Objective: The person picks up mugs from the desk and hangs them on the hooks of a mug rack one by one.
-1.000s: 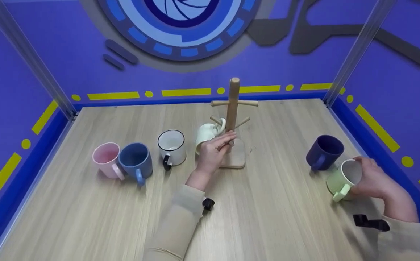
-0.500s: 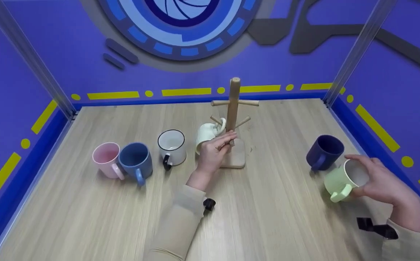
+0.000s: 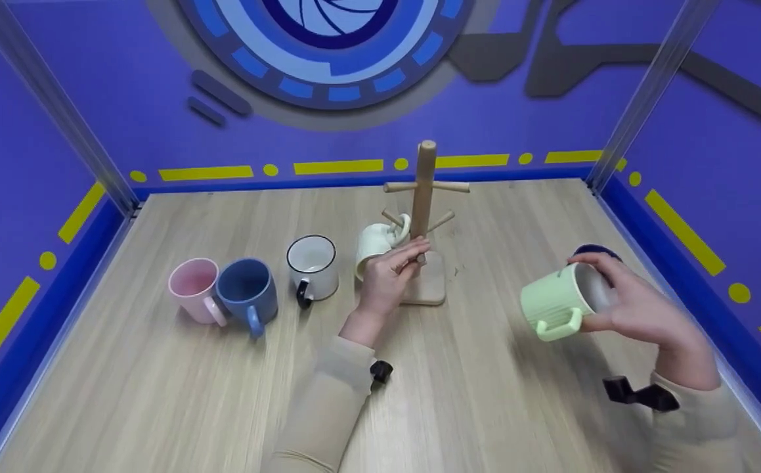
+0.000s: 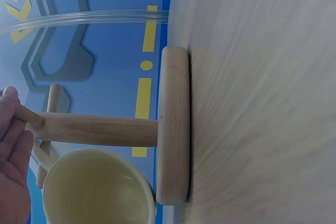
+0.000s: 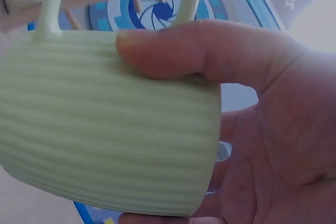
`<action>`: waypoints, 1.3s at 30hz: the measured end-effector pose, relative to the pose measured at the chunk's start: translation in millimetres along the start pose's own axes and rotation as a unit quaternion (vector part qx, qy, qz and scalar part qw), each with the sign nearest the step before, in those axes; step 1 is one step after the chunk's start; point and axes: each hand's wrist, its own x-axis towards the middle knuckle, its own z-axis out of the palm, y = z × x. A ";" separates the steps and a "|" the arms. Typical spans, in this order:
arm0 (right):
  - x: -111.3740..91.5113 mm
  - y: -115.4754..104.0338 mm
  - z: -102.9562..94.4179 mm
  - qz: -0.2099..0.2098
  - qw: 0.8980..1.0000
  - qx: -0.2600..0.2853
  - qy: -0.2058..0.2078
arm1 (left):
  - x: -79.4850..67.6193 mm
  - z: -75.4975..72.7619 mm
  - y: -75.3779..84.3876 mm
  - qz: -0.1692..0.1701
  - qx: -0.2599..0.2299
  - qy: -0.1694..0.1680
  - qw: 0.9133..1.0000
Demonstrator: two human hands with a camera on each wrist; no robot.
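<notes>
There are six mugs [image 3: 547, 299] (counting one mostly hidden), one wooden rack [image 3: 424, 200] and two hands [image 3: 383, 286]

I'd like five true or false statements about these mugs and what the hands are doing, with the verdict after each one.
1. The right hand holds the light green mug. True.
2. The cream mug is also in the right hand. False: the cream mug hangs from the wooden mug stand.
3. The left hand touches the wooden mug stand. True.
4. The white mug has a red handle. False: the white mug's handle is black.
5. In the head view, the pink mug is left of the blue mug. True.
</notes>
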 end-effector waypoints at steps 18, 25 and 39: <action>78.3 -37.8 51.5 -0.011 0.973 0.201 -0.115 | -0.7 1.6 -3.7 0.020 -0.001 0.011 1.000; 96.4 -39.7 73.9 0.022 0.939 0.302 -0.163 | -0.3 0.4 -1.7 0.010 0.001 -0.003 1.000; 97.4 -45.2 85.9 0.042 0.910 0.358 -0.204 | 17.1 -49.4 60.6 -0.241 0.030 -0.156 0.957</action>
